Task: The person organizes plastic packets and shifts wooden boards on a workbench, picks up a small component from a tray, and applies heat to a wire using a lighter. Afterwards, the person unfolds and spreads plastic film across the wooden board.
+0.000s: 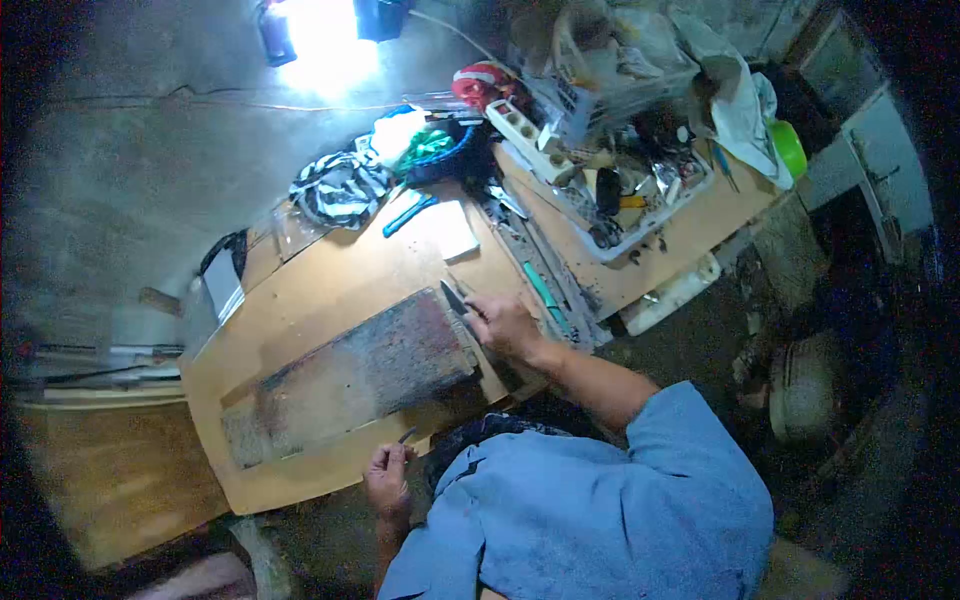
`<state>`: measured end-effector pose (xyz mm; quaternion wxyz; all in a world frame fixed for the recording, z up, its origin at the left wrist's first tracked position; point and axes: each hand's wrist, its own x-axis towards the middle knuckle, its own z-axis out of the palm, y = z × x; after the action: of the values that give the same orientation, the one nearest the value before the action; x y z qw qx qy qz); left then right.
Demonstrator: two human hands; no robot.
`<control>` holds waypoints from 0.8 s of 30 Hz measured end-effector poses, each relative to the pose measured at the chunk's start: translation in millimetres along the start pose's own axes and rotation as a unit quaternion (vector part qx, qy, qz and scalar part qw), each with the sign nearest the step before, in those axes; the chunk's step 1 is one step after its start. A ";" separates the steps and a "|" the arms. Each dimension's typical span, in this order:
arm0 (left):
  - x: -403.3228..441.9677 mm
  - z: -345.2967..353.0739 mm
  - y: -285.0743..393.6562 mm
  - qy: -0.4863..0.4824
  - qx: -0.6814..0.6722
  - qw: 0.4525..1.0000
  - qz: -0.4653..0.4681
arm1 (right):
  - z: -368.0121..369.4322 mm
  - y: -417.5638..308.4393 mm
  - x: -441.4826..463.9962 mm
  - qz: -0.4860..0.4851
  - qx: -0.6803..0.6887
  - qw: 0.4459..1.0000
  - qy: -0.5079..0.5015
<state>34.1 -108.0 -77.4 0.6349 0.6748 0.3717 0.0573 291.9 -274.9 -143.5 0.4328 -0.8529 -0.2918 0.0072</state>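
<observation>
two hands work at the bench, with clock directions taken from the middle of the board, a grey, dark-stained slab lying flat and slanting up towards two o'clock; the right hand, between two and three o'clock, is closed round a knife, fingers bent together, the blade pointing up and left by the board's far right corner; the left hand, at five o'clock and just off the bench's near edge, pinches a small dark piece between thumb and fingers, its exact shape too small to tell.

at one o'clock lies a white pad, with a blue cutter just beside it, to its left; a striped bag sits at twelve, and a lamp glares well beyond it; a dark basket with green stuff in it stands between twelve and one; a power strip lies farther out at one; at two, a cluttered white tray rests on a second surface, with a green bowl beyond.
</observation>
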 end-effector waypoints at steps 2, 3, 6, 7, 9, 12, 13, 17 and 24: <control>5.1 -1.1 -3.7 -0.020 -0.006 1.000 0.011 | -6.9 7.5 -8.3 -0.005 -0.013 1.000 -0.002; 7.4 -1.2 -4.6 -0.032 -0.013 0.999 0.024 | -10.3 11.5 -12.9 -0.016 -0.022 1.000 -0.007; 10.3 5.1 5.2 -0.050 -0.009 0.999 0.011 | -22.8 35.8 -33.7 0.022 -0.044 0.999 -0.004; 9.9 6.9 9.5 -0.057 -0.007 0.998 0.011 | -28.7 42.6 -39.8 0.034 -0.071 0.997 0.002; 10.8 11.7 16.9 -0.056 0.010 0.998 -0.016 | -47.3 47.2 -46.2 0.045 -0.037 0.997 0.055; 13.1 20.1 20.3 -0.071 0.034 0.997 0.017 | -79.6 66.9 -53.9 0.091 -0.083 0.987 0.104; 13.6 22.3 22.1 -0.075 0.036 0.996 0.018 | -90.9 77.9 -53.2 0.115 -0.112 0.980 0.117; 16.2 25.4 25.3 -0.086 0.035 0.996 0.002 | -137.4 137.7 -32.2 0.154 -0.185 0.944 0.225; 11.7 24.9 33.9 -0.084 0.075 0.993 0.019 | -187.8 235.2 29.6 0.176 -0.292 0.914 0.222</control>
<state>70.7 -118.8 -56.2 0.6103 0.7299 0.3074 -0.0162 481.8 -504.9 -193.6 0.2098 -0.9586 -0.0226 -0.1914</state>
